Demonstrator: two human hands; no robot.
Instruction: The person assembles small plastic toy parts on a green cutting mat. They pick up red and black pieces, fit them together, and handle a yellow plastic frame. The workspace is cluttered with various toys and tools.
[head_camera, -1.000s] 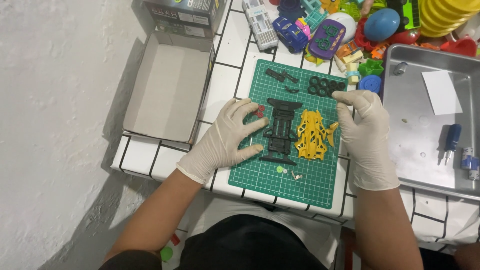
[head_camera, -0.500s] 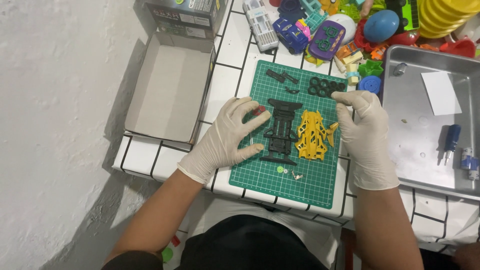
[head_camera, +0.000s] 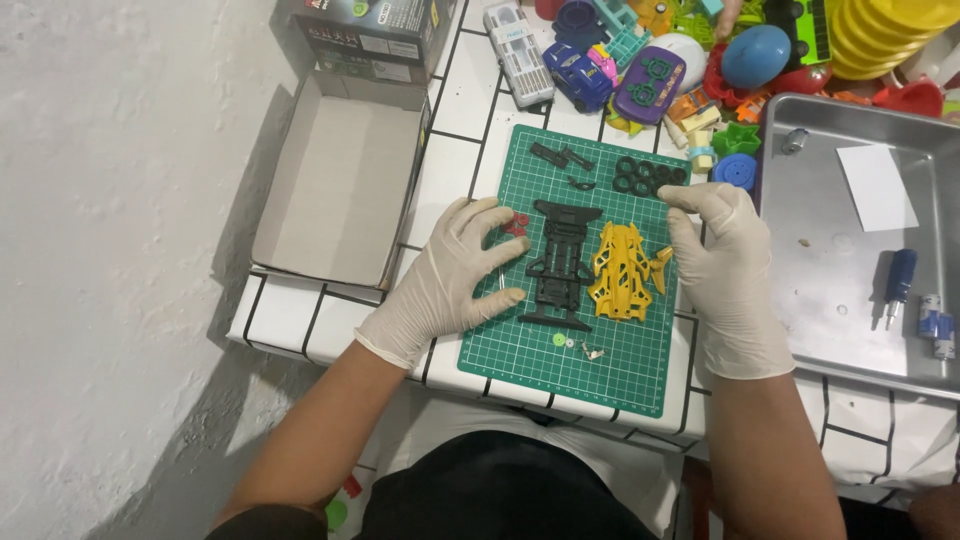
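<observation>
Two gloved hands are spread over a green cutting mat (head_camera: 520, 345) laid on a white tiled table (head_camera: 445, 175), with an open cardboard box (head_camera: 340, 190) to the left and a steel tray (head_camera: 830, 290) to the right. On the mat a black toy-car chassis (head_camera: 560, 265) lies flat, and a yellow body shell (head_camera: 622, 270) lies just beside it on the right. The left hand (head_camera: 450, 280) is open, palm down, its fingertips touching the chassis's left edge; nothing is gripped. The right hand (head_camera: 725, 270) is loosely curled, and its fingertips are pinched together near a row of black tyres (head_camera: 648, 177); whether anything small is held between them cannot be told.

The chassis is best steadied with flat, light pressure, so that it is not slid across the mat. Small parts should be lifted one at a time, straight up. A red piece (head_camera: 516, 223) lies just under the left fingers, and tiny loose bits (head_camera: 575, 345) lie near the mat's front edge; these could easily be swept off by a sleeve or wrist, so the hands should be kept low and slow.
</observation>
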